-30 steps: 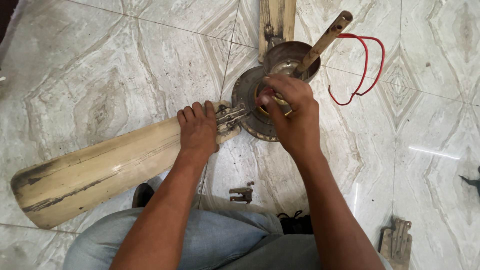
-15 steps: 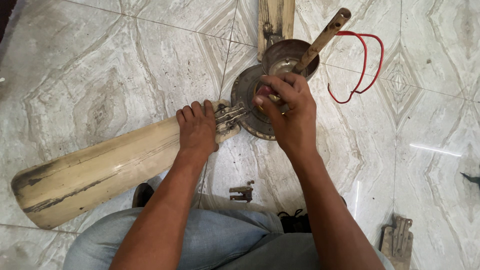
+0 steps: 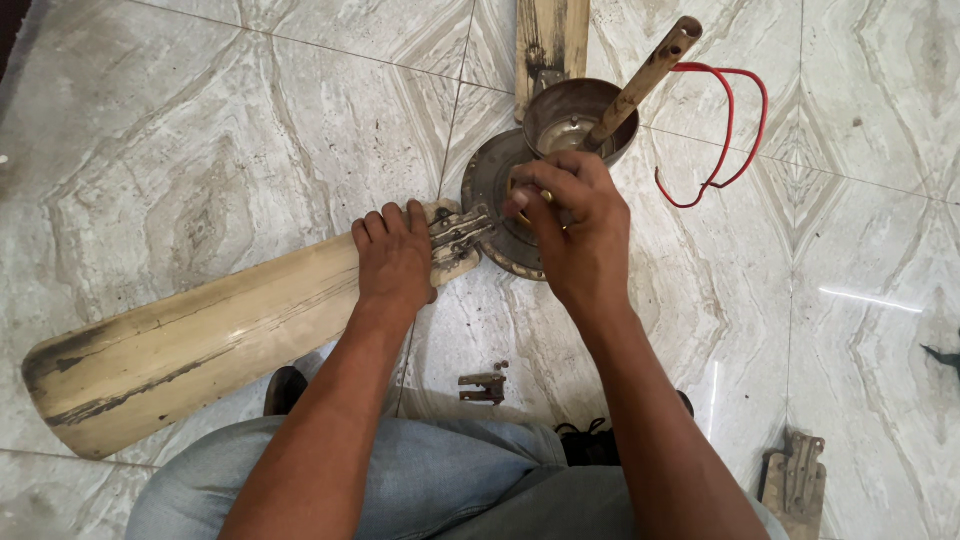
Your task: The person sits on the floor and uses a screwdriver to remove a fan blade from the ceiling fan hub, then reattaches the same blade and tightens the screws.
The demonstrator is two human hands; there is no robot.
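Hands at work on a dismantled ceiling fan laid out on a marble-patterned tile floor (image 3: 200,130). The left hand (image 3: 395,260) lies flat, fingers together, pressing down the root of a long cream fan blade (image 3: 190,345) just beside the metal blade bracket (image 3: 458,232) that joins it to the motor housing (image 3: 495,185); it pins the blade rather than grasping it. The right hand (image 3: 572,228) hovers over the near edge of the housing with fingertips pinched on a small brass-coloured piece (image 3: 546,196), probably a screw or a tool tip; it is too small to tell which. Above the housing stand the metal canopy cup (image 3: 560,115) and the down rod (image 3: 645,80), tilted up to the right, with a loop of red wire (image 3: 725,130) beside them. A 2nd blade (image 3: 550,40) runs off the top edge. Nearer the person's jeans (image 3: 430,480), a loose bracket (image 3: 483,385) lies on the floor, and another bracket (image 3: 795,480) sits at lower right.

Done well, this step seemingly calls for steady downward pressure from the flat hand so the blade cannot swing, while the pinching fingers keep the small piece square to its hole and turn without slipping.
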